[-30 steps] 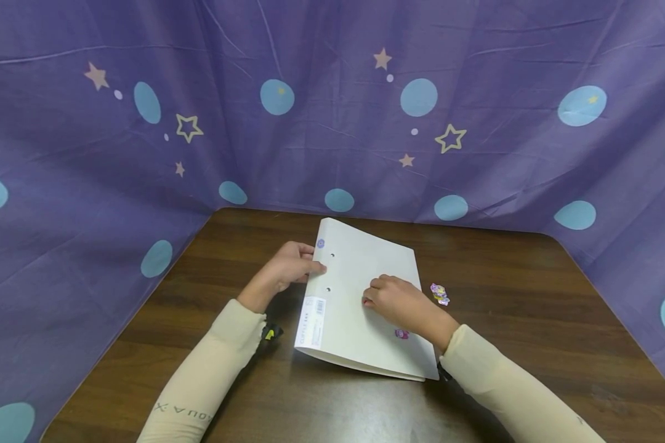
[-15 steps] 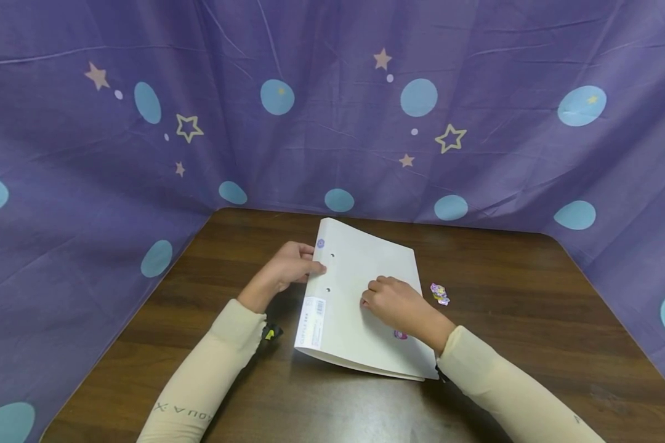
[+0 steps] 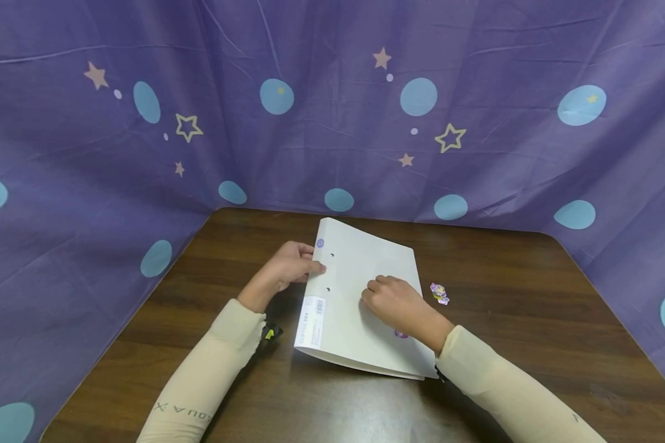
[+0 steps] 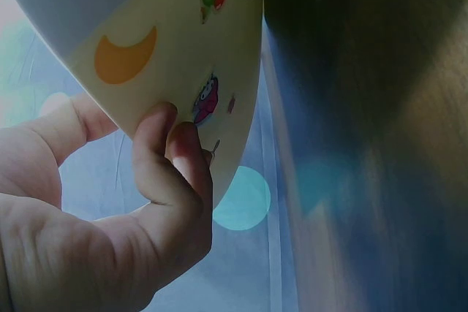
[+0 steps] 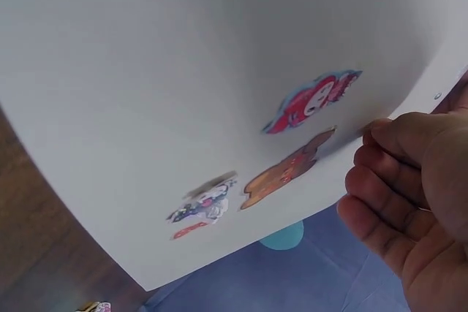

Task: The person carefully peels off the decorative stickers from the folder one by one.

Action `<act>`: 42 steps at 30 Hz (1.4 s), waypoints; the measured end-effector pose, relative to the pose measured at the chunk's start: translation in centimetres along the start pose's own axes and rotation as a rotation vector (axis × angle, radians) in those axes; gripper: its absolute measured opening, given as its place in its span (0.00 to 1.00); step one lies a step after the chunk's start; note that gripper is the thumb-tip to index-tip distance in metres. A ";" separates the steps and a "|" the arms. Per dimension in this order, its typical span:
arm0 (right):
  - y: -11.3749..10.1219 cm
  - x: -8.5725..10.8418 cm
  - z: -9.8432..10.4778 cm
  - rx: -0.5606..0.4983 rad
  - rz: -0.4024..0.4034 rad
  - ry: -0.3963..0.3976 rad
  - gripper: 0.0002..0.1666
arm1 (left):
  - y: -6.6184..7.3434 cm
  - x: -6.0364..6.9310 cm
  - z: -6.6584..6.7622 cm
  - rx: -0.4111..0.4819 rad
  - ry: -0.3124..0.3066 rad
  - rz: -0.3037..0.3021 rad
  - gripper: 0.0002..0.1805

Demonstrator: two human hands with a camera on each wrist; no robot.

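Observation:
A white file folder (image 3: 366, 289) lies tilted on the table, with a labelled spine and two small holes. My left hand (image 3: 288, 266) pinches its spine edge, thumb on the cover and fingers behind. In the left wrist view, those fingers curl against the other side, which bears an orange crescent sticker (image 4: 124, 56) and several smaller stickers. My right hand (image 3: 396, 303) rests on the front cover with fingers curled, fingertips hidden from the head view. In the right wrist view, its thumb and forefinger touch the cover beside a brown bear sticker (image 5: 285, 172) and a red character sticker (image 5: 314, 100).
A few loose purple and yellow stickers (image 3: 439, 293) lie on the wooden table (image 3: 510, 277) to the right of the folder. A black-and-white character sticker (image 5: 205, 206) sits lower on the cover. A purple star-patterned cloth (image 3: 332, 123) hangs behind.
My right hand has shifted very slightly on the cover, and the red spot by its fingertips is now out of sight. My left hand and the folder stay in place.

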State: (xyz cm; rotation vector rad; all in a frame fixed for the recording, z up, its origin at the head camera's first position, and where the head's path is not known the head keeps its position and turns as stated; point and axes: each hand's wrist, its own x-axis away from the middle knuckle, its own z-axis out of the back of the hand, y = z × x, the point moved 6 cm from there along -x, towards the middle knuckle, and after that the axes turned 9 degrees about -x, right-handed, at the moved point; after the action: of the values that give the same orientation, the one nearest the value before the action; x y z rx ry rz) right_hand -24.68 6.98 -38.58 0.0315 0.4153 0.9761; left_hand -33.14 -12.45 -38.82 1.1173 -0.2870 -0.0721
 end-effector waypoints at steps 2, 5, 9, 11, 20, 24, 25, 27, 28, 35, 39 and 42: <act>0.1 0.0 0.1 0.006 0.006 0.003 0.05 | 0.0 0.0 0.0 -0.002 0.001 0.000 0.28; 0.4 0.1 0.4 0.009 0.007 0.017 0.07 | 0.0 0.0 0.1 -0.004 0.005 0.001 0.28; 1.3 0.4 1.0 -0.027 -0.021 0.029 0.09 | 0.0 0.1 0.1 0.000 0.006 0.010 0.29; 1.9 0.7 1.2 -0.059 -0.057 0.019 0.10 | 0.0 0.1 0.1 0.002 0.006 0.014 0.29; 6.3 2.4 1.3 -0.151 -0.267 -0.020 0.05 | 0.0 0.0 0.2 -0.005 0.012 0.014 0.29; 8.5 3.6 0.6 -0.186 -0.361 -0.086 0.05 | -0.1 0.0 0.2 -0.009 0.015 0.022 0.30; 9.0 3.9 0.3 -0.194 -0.379 -0.101 0.05 | -0.1 0.0 0.2 -0.013 0.017 0.023 0.30; 10.0 4.6 -0.1 -0.216 -0.420 -0.124 0.06 | -0.1 -0.1 0.2 -0.019 0.018 0.021 0.30; 10.5 4.9 -0.3 -0.231 -0.441 -0.134 0.06 | -0.1 -0.1 0.2 -0.021 0.019 0.020 0.30; 12.7 6.9 -1.7 -0.255 -0.522 -0.204 0.09 | 0.0 0.1 0.3 -0.019 0.014 0.020 0.30; 13.5 7.9 -2.6 -0.247 -0.536 -0.246 0.12 | 0.0 0.1 0.3 -0.024 0.014 0.027 0.29; 13.8 8.4 -3.0 -0.239 -0.535 -0.269 0.13 | -0.1 0.0 0.3 -0.022 0.013 0.029 0.30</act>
State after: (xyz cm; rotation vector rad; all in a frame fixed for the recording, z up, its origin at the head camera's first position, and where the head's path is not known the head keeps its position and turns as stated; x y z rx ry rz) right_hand -32.68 21.15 -41.21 -0.1566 0.0463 0.4766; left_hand -33.17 -12.75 -38.77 1.0912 -0.2899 -0.0422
